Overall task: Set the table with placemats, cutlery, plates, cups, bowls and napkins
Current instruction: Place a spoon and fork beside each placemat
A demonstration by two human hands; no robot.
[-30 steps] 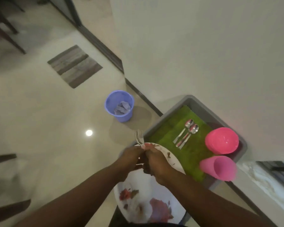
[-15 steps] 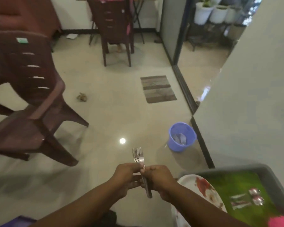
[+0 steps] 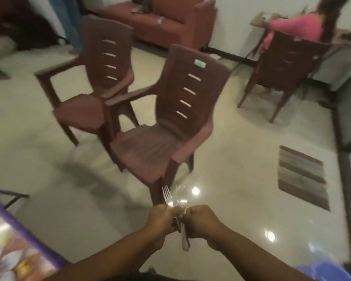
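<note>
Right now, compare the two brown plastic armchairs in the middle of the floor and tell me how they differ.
The nearer brown plastic armchair carries a small green sticker near the top of its back; the farther brown plastic armchair shows none. The nearer one stands just beyond the hands and looks larger; the farther one sits behind it, to the left. Their armrests seem to meet, though blur leaves that unsure. Both have slotted backs, the same colour, and empty seats.

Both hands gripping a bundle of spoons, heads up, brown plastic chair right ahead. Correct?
Not quite: the head view shows tines, so these are forks, not spoons. The rest holds: the left hand and right hand both grip them, heads up, with the brown plastic chair right ahead.
</note>
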